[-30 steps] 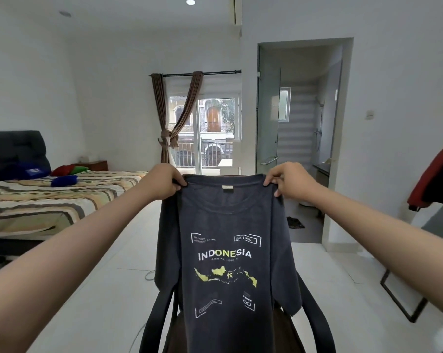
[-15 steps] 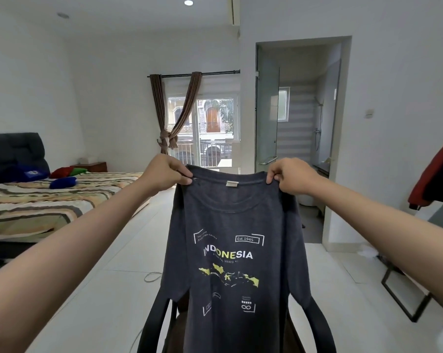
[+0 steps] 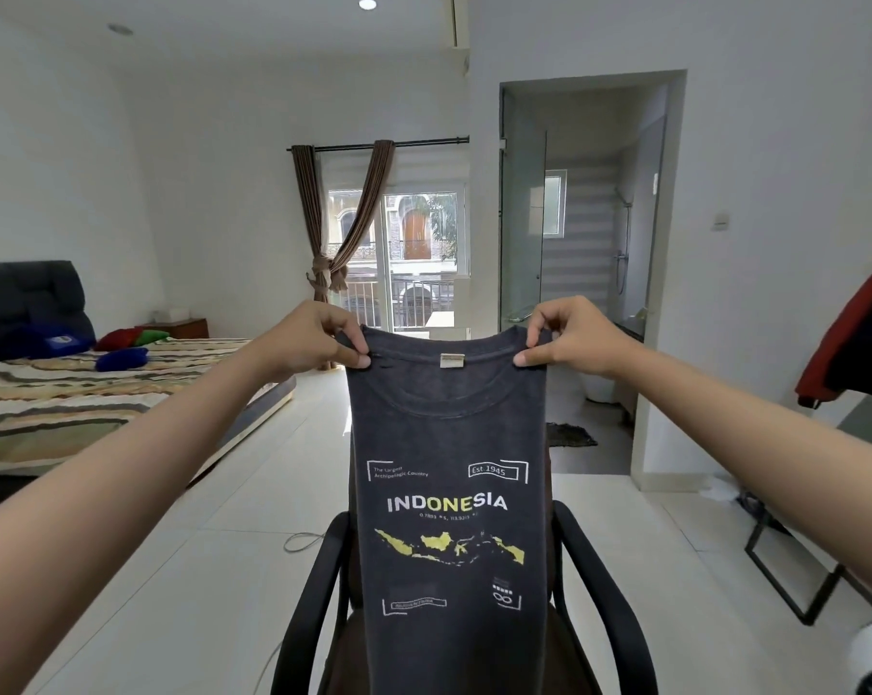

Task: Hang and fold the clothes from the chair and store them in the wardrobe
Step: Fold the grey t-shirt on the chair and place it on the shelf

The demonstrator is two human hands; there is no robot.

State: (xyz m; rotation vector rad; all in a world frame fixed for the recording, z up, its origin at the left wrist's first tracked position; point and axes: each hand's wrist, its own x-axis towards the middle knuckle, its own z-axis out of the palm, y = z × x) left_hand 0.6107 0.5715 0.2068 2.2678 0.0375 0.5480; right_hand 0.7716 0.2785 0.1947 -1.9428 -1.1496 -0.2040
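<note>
Both forearms are bare to the hands (image 3: 318, 338), with no sleeves.

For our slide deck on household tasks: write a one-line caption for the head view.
Left hand and right hand pinch a dark T-shirt up by its shoulders above a black chair.

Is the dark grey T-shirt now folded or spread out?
Partly folded: the dark grey printed T-shirt hangs as a narrow strip, no sleeves visible, pinched by left hand and right hand.

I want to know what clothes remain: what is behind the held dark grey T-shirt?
Behind the dark grey printed T-shirt stands a black armchair; its armrests show. The shirt covers its seat, so remaining clothes cannot be seen.
</note>
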